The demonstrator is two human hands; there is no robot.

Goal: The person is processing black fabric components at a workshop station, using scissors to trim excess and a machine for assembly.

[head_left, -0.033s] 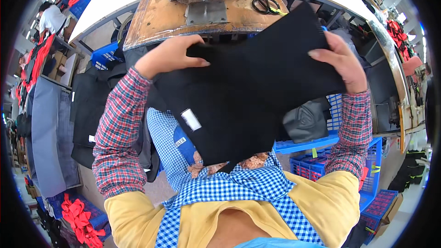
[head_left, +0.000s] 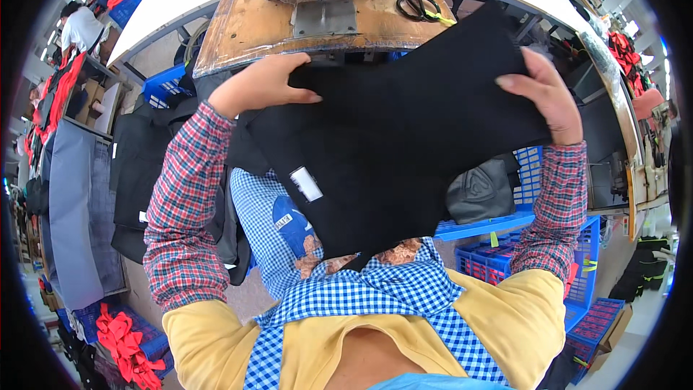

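A broad black fabric piece (head_left: 375,137) is stretched between my two hands, above my lap. On its lower left part sits a white label (head_left: 306,184). My left hand (head_left: 268,87) grips its upper left edge, thumb on top and the other fingers partly hidden. At the upper right corner, my right hand (head_left: 543,94) pinches the cloth with the thumb in front. The lower edge of the fabric hangs over my blue checked apron (head_left: 361,289).
Ahead stands a wooden work table (head_left: 245,22) with a metal plate (head_left: 325,18) under a machine. Black-handled scissors (head_left: 417,7) lie at its right. More black pieces (head_left: 137,173) are heaped at my left. Blue crates (head_left: 491,227) stand at my right, one with grey fabric (head_left: 482,191).
My right hand has shifted slightly right and my left hand slightly left. The fabric looks a little more spread, and its label sits slightly further right.
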